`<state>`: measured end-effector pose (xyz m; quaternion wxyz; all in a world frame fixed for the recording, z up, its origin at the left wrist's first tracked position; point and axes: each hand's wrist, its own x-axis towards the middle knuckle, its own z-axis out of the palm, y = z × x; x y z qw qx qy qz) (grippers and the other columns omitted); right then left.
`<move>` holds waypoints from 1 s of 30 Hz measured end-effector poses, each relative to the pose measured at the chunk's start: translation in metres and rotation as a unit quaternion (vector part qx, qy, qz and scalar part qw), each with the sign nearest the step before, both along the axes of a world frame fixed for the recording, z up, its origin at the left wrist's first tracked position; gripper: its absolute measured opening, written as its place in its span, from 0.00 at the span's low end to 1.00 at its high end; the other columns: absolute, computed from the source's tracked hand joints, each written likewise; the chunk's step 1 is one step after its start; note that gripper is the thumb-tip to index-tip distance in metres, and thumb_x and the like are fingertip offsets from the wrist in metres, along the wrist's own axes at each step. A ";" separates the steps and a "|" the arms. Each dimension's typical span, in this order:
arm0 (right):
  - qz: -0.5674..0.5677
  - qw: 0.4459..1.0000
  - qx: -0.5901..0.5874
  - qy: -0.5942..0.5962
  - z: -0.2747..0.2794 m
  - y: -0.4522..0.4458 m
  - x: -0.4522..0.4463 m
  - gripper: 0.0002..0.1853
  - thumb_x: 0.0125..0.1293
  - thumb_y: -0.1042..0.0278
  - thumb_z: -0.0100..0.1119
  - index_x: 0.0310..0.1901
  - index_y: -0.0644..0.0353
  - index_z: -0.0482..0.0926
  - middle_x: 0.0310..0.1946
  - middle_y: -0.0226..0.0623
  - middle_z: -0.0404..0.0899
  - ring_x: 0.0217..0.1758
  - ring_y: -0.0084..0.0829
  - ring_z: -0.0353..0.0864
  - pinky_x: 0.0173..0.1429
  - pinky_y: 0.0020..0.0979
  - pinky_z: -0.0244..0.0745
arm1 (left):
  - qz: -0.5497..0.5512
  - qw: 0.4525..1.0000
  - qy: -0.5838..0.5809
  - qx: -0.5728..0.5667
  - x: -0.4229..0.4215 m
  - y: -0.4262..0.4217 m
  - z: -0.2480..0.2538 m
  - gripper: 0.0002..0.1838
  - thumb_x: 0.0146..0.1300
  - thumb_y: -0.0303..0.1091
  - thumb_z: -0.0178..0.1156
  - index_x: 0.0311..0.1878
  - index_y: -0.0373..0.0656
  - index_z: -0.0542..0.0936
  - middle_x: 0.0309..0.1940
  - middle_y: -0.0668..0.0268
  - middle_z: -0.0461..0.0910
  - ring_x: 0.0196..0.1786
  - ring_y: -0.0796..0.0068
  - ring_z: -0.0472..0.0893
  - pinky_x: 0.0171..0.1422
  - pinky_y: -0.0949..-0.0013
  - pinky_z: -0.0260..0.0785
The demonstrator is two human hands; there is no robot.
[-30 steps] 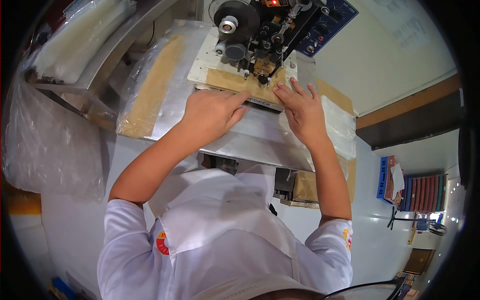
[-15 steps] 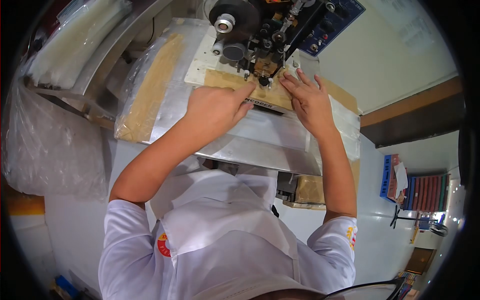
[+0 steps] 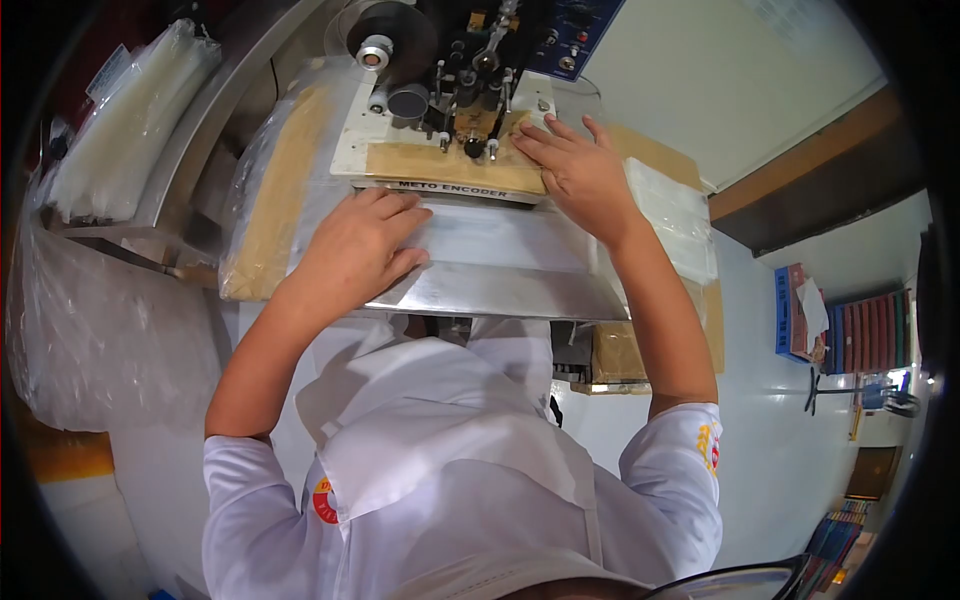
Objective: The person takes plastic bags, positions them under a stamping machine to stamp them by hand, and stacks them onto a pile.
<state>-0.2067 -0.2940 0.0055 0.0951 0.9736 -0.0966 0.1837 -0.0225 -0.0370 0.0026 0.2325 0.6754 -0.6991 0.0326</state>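
Observation:
A coding machine labelled "METO ENCODER" (image 3: 453, 189) stands on the metal table, with brown tape (image 3: 430, 163) across its white base plate. My right hand (image 3: 585, 180) rests on the right side of that base, its fingers spread flat near the print head (image 3: 474, 125). In front of the machine, my left hand (image 3: 362, 245) lies palm down at the left end of whitish translucent plastic (image 3: 500, 238) on the table. Its fingers are loosely bent and a little apart. Whatever lies under the palm is hidden.
Clear plastic bags (image 3: 135, 130) are stacked on a metal shelf at the left. Tape and plastic cover the table's left side (image 3: 275, 190). More packed plastic (image 3: 665, 220) lies right of my right hand. The table's metal front edge (image 3: 500, 290) faces me.
My left hand has left the machine's taped plate and come down to the left, onto the table in front. My right hand stays on the base. The view has shifted slightly.

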 end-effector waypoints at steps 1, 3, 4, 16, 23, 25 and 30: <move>-0.001 1.000 0.005 -0.001 0.000 0.000 0.000 0.26 0.66 0.75 0.52 0.66 0.45 0.78 0.69 0.28 0.77 0.75 0.39 0.72 0.80 0.56 0.55 | -0.005 1.000 -0.006 0.020 0.001 0.000 -0.003 0.23 0.58 0.36 0.72 0.55 0.38 0.83 0.58 0.58 0.82 0.58 0.55 0.79 0.64 0.56 0.72; -0.001 1.000 0.012 -0.002 0.002 0.001 0.001 0.27 0.66 0.76 0.52 0.66 0.45 0.78 0.69 0.29 0.77 0.75 0.40 0.72 0.80 0.55 0.55 | -0.010 0.999 -0.013 0.044 0.002 0.000 -0.003 0.23 0.57 0.37 0.72 0.55 0.39 0.83 0.58 0.57 0.82 0.60 0.54 0.79 0.65 0.55 0.72; -0.001 1.000 0.016 -0.001 0.002 0.002 0.001 0.27 0.66 0.76 0.53 0.66 0.46 0.78 0.69 0.30 0.77 0.75 0.41 0.72 0.80 0.54 0.56 | -0.011 0.999 -0.015 0.049 0.002 0.000 -0.002 0.22 0.58 0.37 0.72 0.55 0.39 0.83 0.58 0.56 0.82 0.61 0.54 0.78 0.65 0.55 0.72; -0.186 0.961 -0.074 -0.192 -0.017 -0.057 -0.156 0.26 0.56 0.82 0.59 0.54 0.43 0.87 0.48 0.30 0.84 0.53 0.43 0.78 0.57 0.44 0.71 | -0.067 0.996 -0.002 0.053 0.004 -0.003 0.006 0.14 0.60 0.27 0.67 0.49 0.36 0.85 0.54 0.52 0.85 0.53 0.48 0.81 0.60 0.53 0.72; -0.322 0.936 0.098 -0.106 -0.194 -0.032 -0.272 0.22 0.58 0.73 0.60 0.56 0.48 0.86 0.58 0.38 0.83 0.65 0.47 0.76 0.69 0.50 0.67 | -0.052 0.994 0.047 0.083 0.009 0.000 0.007 0.10 0.58 0.21 0.67 0.44 0.37 0.85 0.38 0.56 0.85 0.42 0.50 0.82 0.49 0.56 0.74; -0.345 0.923 0.141 -0.094 -0.198 -0.018 -0.271 0.23 0.60 0.69 0.60 0.59 0.49 0.84 0.65 0.42 0.79 0.71 0.48 0.72 0.74 0.51 0.63 | -0.062 0.988 0.096 0.099 0.005 -0.002 0.009 0.09 0.58 0.20 0.67 0.43 0.37 0.85 0.38 0.57 0.85 0.42 0.52 0.82 0.49 0.58 0.74; -0.344 0.886 0.062 -0.304 -0.128 0.002 -0.231 0.22 0.67 0.65 0.61 0.62 0.55 0.80 0.70 0.46 0.72 0.74 0.48 0.68 0.76 0.52 0.61 | -0.046 0.999 0.005 0.023 -0.013 0.004 0.023 0.10 0.56 0.18 0.67 0.42 0.37 0.84 0.39 0.59 0.83 0.42 0.56 0.81 0.46 0.61 0.72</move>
